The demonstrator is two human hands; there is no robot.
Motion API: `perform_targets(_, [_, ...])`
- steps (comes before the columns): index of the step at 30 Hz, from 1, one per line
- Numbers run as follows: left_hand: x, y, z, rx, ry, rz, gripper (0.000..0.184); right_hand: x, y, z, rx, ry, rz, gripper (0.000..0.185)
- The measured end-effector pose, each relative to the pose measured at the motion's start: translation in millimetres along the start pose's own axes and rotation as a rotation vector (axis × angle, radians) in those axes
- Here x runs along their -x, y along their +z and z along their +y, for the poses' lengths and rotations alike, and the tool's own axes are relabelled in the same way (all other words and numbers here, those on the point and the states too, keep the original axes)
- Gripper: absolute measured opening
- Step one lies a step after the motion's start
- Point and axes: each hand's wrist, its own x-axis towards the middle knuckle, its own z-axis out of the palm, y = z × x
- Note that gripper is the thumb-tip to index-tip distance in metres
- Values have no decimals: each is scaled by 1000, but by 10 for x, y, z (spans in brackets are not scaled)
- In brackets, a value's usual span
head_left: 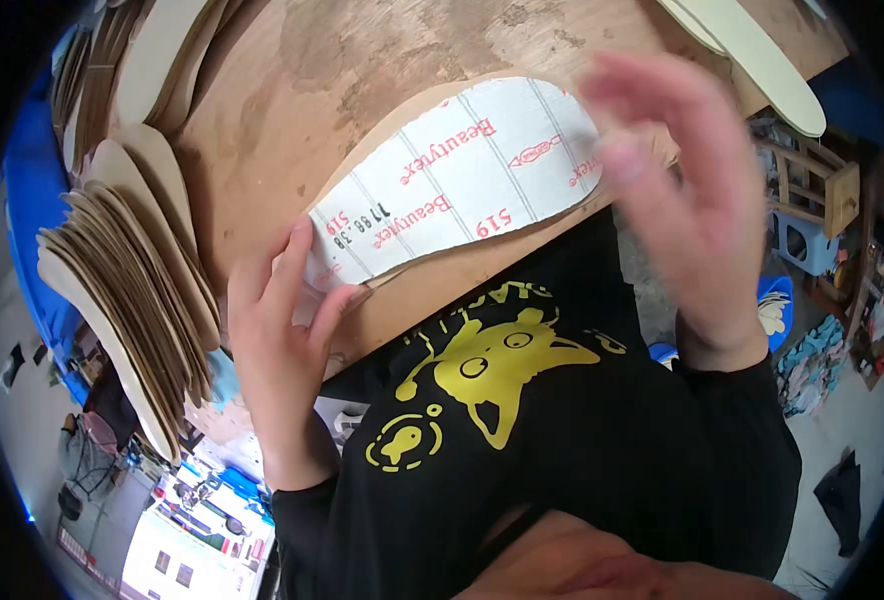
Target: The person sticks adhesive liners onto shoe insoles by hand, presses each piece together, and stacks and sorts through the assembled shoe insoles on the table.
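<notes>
A white insole sheet, printed with red "Beautytex" lettering and black figures, lies over a tan insole board that shows along its upper edge. At the narrow end, my left hand grips the insole, with its thumb on the near edge and its fingers on the far edge. My right hand is blurred by motion beside the wide, rounded end. Its thumb and fingers are apart, and nothing shows between them. Whether its thumb touches the insole's rim is unclear.
On the left, a row of tan insole boards stands on edge, with more boards behind. Pale insoles overhang the stained wooden table at the far right. A wooden stool and a blue plastic stool stand beyond it.
</notes>
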Motion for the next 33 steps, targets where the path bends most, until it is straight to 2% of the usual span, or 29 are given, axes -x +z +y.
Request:
perform_targets(1, [-2, -3, 8, 19, -13, -2, 64, -44, 46, -33, 134, -185, -52, 55])
perform_targets(3, [-11, -23, 38, 40, -30, -5, 62, -101, 292, -242, 297, -307, -343, 82])
perform_targets(4, [-18, -41, 67, 40, -36, -8, 61, -46, 420, -249, 230, -238, -528, 93])
perform_targets(6, [-13, -59, 56, 43, -29, -17, 58, 1, 522, -197, 398, -266, -561, 99])
perform_targets(12, [9, -104, 57, -78, 52, -46, 46, 26, 593, -229, 563, -299, -579, 104])
perform_targets(16, [-3, -130, -165, -71, 231, -46, 43, -59, 460, -286, 568, -315, -664, 91])
perform_targets(17, [-19, -136, -245, -3, 284, -20, 38, -54, 409, -299, 464, -299, -591, 71])
perform_targets(20, [-100, -199, -412, 408, 233, -81, 33, 41, 221, -467, 5, -311, -239, 42])
perform_targets(21, [-128, -268, -411, 467, 176, -105, 31, 158, 243, -372, -233, -331, -94, 27])
perform_targets(22, [-168, -399, -410, 754, -60, -257, 35, 213, 334, -422, -324, -327, -4, 15])
perform_targets(23, [-196, -387, -432, 771, -95, -235, 33, 262, 429, -468, -412, -331, 86, 7])
perform_targets(26, [-178, -415, -365, 921, -165, -283, 33, 225, 700, -707, -161, -191, -102, 42])
perform_targets(29, [-104, -343, -243, 1143, -244, -284, 35, 126, 1091, -765, -229, -260, -3, 66])
perform_targets(32, [56, -411, -40, 1251, -344, -252, 35, 60, 1258, -793, -143, -405, 31, 75])
perform_targets(33, [88, -391, -34, 1342, -327, -255, 35, 64, 1257, -838, -179, -401, 44, 67])
